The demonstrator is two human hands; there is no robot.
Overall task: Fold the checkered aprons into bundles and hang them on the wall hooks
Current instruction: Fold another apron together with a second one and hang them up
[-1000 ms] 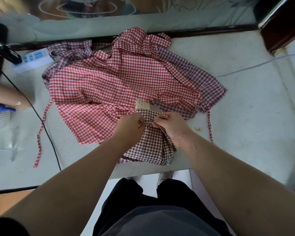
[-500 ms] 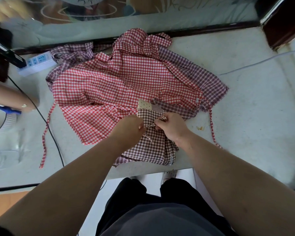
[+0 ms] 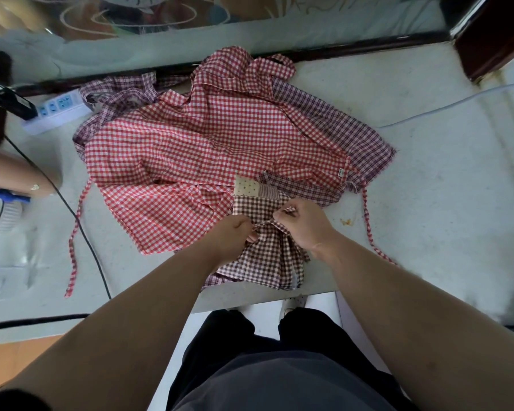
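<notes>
- A white power strip (image 3: 52, 109) lies at the back left corner of the tabletop (image 3: 442, 203). A black cable (image 3: 83, 232) runs from there toward the front edge, passing just beside a loose red tie (image 3: 73, 247).
- The red checkered apron (image 3: 208, 143) lies spread over the middle of the tabletop, not yet folded.
- The left hand (image 3: 230, 237) has its fingers curled in tight, pinching one end of a thin brown tie (image 3: 264, 224).
- The brown checkered apron (image 3: 264, 262) sits at the front edge, already gathered into a narrow bundle. It partly overlaps the red one's hem.
- The right hand (image 3: 304, 225) pinches the other end of that tie between thumb and fingertips, close to the left hand.
- From where I stand, the step looks like knotting the tie round the bundle's waist. To do it well, draw both ends outward evenly and keep the pleats squeezed together so they don't fan out. Snug the knot down, and leave a loop or some free length to catch a hook.
- A purple checkered apron (image 3: 365, 143) shows from under the red one toward the right edge. A second red tie (image 3: 368, 229) trails forward beside the right wrist and is best kept out of the knot.
</notes>
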